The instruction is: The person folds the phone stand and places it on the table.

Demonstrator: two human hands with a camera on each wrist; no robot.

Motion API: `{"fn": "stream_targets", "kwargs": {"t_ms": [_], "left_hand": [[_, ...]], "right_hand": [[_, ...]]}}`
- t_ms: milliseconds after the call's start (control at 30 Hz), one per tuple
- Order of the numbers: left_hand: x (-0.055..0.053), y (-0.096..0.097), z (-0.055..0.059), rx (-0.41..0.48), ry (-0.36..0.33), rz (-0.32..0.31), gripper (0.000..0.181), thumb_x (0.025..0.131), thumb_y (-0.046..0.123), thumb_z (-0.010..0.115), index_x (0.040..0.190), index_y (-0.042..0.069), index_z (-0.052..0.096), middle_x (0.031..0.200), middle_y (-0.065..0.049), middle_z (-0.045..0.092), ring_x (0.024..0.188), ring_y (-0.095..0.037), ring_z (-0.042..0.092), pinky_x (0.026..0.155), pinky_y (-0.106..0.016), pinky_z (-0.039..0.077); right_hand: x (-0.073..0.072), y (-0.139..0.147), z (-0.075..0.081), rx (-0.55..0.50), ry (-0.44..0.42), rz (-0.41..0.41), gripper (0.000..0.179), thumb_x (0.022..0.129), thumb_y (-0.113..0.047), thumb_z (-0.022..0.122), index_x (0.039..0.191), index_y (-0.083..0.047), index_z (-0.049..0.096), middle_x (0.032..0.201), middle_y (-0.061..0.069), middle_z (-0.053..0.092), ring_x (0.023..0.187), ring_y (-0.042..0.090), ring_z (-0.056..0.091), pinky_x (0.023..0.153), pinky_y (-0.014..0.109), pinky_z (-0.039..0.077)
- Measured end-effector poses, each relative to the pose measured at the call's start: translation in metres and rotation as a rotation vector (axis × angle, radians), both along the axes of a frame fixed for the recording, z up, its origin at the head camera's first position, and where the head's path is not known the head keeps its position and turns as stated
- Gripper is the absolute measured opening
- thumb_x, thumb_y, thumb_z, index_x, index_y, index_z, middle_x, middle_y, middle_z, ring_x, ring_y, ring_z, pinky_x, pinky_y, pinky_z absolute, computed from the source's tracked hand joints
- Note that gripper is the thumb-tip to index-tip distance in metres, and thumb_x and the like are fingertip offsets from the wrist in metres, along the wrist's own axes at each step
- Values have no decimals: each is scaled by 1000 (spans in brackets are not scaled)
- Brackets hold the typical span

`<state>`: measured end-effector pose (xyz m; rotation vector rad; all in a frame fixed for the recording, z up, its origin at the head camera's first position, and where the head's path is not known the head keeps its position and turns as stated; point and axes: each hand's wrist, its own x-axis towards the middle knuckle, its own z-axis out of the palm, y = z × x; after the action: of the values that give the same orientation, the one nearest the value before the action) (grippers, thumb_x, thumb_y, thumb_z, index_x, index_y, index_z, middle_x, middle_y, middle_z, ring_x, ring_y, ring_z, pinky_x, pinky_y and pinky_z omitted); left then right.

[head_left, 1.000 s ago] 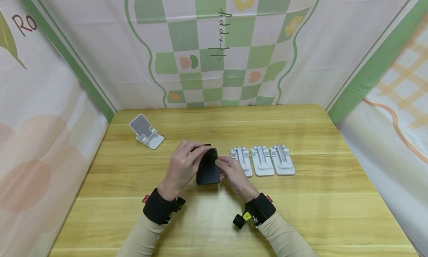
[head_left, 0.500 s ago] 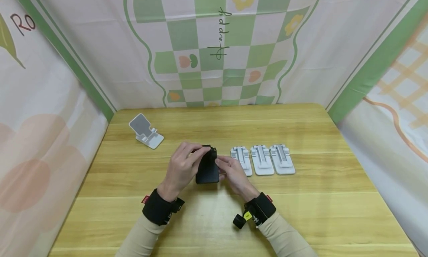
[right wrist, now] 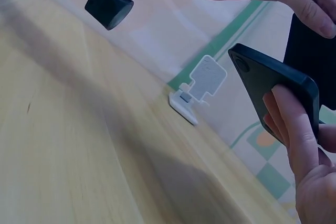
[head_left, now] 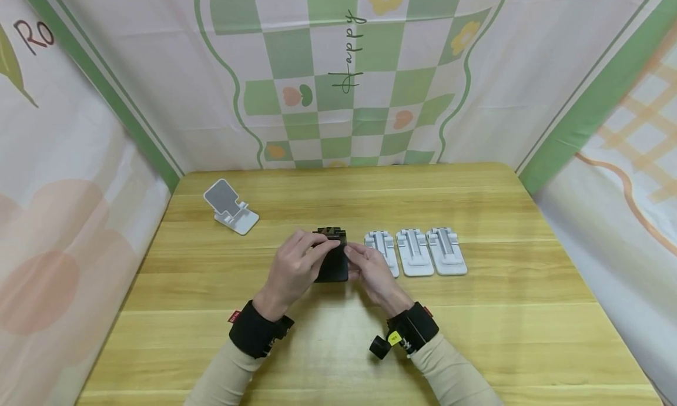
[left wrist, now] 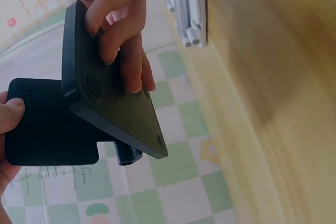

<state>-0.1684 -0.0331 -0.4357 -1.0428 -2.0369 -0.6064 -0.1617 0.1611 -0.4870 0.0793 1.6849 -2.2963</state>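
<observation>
Both hands hold a black phone stand [head_left: 333,269] above the middle of the table. My left hand [head_left: 293,268] pinches its hinged upper plate [left wrist: 47,124] between thumb and fingers. Gripping the base [left wrist: 105,93] is my right hand [head_left: 374,277], its fingers spread across the underside, where round pads show in the left wrist view. Plate and base stand at an angle to each other, with the hinge end pointing away from me. In the right wrist view the left thumb lies on the plate, which the base partly hides.
Three folded white phone stands [head_left: 415,254] lie in a row on the wooden table [head_left: 338,347], just right of the right hand. An unfolded white stand [head_left: 233,209] with a grey pad is at the back left. Patterned cloth [head_left: 338,89] hangs behind the table.
The black stand's upper plate has swung so that its hinge end shows more from above, and the left hand has shifted slightly down and right. The right hand keeps its grip on the base.
</observation>
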Motion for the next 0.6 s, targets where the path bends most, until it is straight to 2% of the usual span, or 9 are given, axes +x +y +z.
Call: {"fn": "stream_targets", "kwargs": {"t_ms": [67, 267, 600], "left_hand": [[1, 0, 0, -1, -5, -1, 29, 80, -9, 83, 105, 6, 80, 96, -8, 71, 84, -22, 62, 75, -29, 57], [3, 0, -4, -6, -9, -12, 30, 77, -9, 84, 103, 7, 81, 96, -7, 72, 82, -21, 61, 73, -28, 57], [7, 1, -12, -18, -5, -47, 37, 71, -10, 87, 103, 8, 81, 96, -6, 71, 85, -20, 63, 78, -28, 59]], "right_hand": [[0, 1, 1, -2, 0, 9, 47, 109, -9, 45, 148, 16, 38, 127, 32, 65, 86, 16, 75, 74, 28, 63], [0, 3, 1, -16, 9, 23, 47, 110, -10, 44, 148, 17, 37, 127, 32, 65, 88, 17, 76, 77, 29, 63], [-1, 6, 0, -27, 5, 9, 47, 110, -12, 45, 149, 15, 38, 132, 31, 62, 92, 17, 74, 81, 30, 62]]}}
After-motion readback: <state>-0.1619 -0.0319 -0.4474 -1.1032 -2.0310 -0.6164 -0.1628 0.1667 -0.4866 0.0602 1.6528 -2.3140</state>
